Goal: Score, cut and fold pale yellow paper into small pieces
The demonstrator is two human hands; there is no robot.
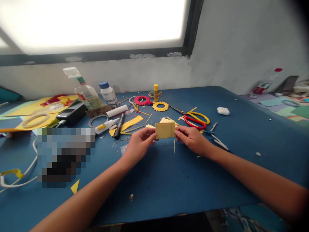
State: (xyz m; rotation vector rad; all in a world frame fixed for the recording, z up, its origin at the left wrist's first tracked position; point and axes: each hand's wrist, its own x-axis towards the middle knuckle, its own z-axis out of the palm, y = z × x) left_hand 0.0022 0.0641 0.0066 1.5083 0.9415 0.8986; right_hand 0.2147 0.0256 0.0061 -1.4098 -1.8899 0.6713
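Observation:
Between both hands, a small flat yellow rectangular paper piece (165, 130) is held up above the blue table. Thin raised strips seem to run along its edges, with a line near its right side. My left hand (141, 140) pinches the left end between thumb and fingers. At the right end, my right hand (190, 138) pinches it the same way. Just behind lie yellow paper scraps (131, 122) and scissors (190, 117) with red and yellow handles, their blades pointing left. A black marker (119, 125) and a glue tube (107, 125) lie left of my left hand.
A yellow scalloped ring (161, 106), a red ring (142, 100) and a yellow glue stick (155, 92) are at the back. Bottles (108, 95) and a tape roll (98, 120) stand left. A white earbud case (223, 111) sits right; a white cable (33, 161) crosses the left.

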